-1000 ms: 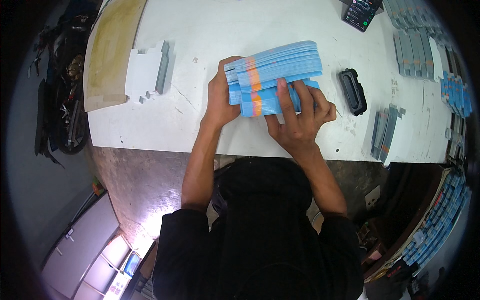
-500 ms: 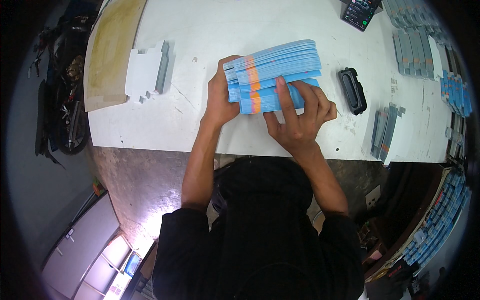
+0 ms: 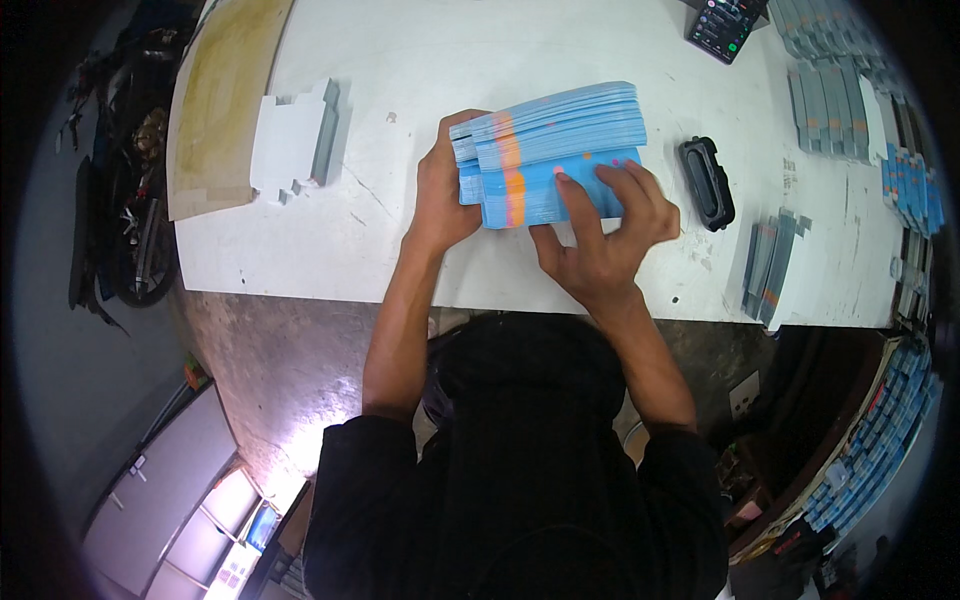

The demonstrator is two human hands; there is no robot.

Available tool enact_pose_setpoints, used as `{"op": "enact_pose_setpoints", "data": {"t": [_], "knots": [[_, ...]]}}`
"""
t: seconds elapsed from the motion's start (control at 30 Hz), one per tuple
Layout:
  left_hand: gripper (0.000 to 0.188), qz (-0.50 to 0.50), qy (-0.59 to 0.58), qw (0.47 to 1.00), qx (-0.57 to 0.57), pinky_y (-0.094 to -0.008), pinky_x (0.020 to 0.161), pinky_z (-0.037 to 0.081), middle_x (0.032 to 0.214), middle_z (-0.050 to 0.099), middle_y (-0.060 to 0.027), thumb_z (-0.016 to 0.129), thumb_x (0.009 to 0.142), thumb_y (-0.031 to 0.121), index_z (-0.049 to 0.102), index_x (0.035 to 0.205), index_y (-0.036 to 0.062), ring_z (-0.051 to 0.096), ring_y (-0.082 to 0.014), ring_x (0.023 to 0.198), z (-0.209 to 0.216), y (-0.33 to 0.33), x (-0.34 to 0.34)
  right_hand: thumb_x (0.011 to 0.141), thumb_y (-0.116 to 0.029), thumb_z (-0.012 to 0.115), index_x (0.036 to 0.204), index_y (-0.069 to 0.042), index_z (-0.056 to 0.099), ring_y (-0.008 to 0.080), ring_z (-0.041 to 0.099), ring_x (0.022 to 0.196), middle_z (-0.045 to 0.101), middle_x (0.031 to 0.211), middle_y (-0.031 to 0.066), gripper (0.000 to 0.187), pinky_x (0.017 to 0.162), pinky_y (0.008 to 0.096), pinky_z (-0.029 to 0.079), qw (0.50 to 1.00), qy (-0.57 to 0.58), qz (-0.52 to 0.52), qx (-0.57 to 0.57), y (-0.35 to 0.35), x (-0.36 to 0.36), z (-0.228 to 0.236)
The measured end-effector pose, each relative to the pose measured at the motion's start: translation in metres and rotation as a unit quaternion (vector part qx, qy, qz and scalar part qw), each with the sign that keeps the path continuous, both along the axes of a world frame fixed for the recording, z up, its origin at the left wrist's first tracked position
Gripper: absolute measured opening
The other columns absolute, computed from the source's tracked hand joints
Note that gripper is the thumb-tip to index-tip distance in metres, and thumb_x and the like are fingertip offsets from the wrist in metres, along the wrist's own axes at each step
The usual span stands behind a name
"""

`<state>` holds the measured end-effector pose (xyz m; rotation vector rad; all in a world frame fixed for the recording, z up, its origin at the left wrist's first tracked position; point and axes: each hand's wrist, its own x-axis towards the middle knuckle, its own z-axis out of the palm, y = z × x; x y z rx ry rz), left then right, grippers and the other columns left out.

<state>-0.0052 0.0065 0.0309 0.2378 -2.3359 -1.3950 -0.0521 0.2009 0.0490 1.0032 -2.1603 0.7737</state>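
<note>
A thick stack of flat blue cartons [image 3: 560, 130], with orange marks lining up into a stripe near its left end, is held over the white table. My left hand [image 3: 445, 190] is closed round the stack's left end, its fingers mostly hidden behind it. At the near right side, my right hand [image 3: 605, 235] has its thumb against the lower edge and its fingertips on the blue face of the front carton. The fanned edges of the cartons show along the top.
A black oblong case [image 3: 707, 183] lies right of the stack, with a phone [image 3: 722, 30] beyond it. Grey carton bundles stand at right [image 3: 828, 110] and near right [image 3: 768, 262]. Left are a white carton stack [image 3: 295, 143] and a tan board [image 3: 222, 110] on the white table [image 3: 300, 255].
My right fingers have drawn apart and shifted slightly right, baring more of the front carton's blue face. My left hand keeps its grip on the stack.
</note>
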Motion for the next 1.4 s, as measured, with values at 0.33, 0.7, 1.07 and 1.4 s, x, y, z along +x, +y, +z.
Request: {"op": "enact_pose_setpoints", "data": {"t": [0.33,0.7,1.07,1.4], "knots": [[0.068,0.005,-0.009,1.0,0.023,-0.0366,0.088,0.058,0.119,0.072,-0.0155,0.085,0.077,0.004,0.05,0.135,0.0065,0.074,-0.031,0.106,-0.004,0.0,0.001,0.076,-0.043,0.087,0.141,-0.015,0.063,0.0292,0.044,0.123,0.06,0.133,0.011,0.075,0.095,0.0468,0.022,0.998,-0.002,-0.009,0.06,-0.002,-0.002,-0.006],[0.066,0.007,-0.021,0.999,0.023,-0.0373,0.089,0.058,0.118,0.072,-0.0161,0.084,0.078,0.003,0.05,0.135,0.0068,0.073,-0.0319,0.107,-0.002,0.001,0.001,0.078,-0.045,0.085,0.137,-0.014,0.068,0.0286,0.045,0.122,0.061,0.126,0.0106,0.068,0.095,0.0461,0.023,0.998,-0.001,-0.01,0.063,-0.001,-0.002,-0.004],[0.066,-0.002,0.0,1.0,0.004,-0.0363,0.088,0.058,0.119,0.072,-0.0143,0.083,0.077,0.003,0.051,0.134,0.0079,0.074,-0.0308,0.105,-0.003,-0.001,0.001,0.077,-0.041,0.086,0.138,-0.022,0.065,0.0241,0.045,0.123,0.059,0.129,0.0067,0.068,0.095,0.0475,0.02,0.999,-0.031,0.016,0.025,-0.002,-0.007,0.002],[0.068,0.003,-0.008,1.0,0.009,-0.0372,0.087,0.059,0.119,0.072,-0.0154,0.086,0.077,0.005,0.05,0.135,0.0077,0.074,-0.0318,0.106,-0.004,0.0,0.0,0.075,-0.038,0.087,0.145,-0.022,0.061,0.0237,0.045,0.122,0.062,0.132,0.0045,0.076,0.092,0.0476,0.02,0.998,-0.011,-0.018,0.053,-0.005,-0.005,-0.006]]}}
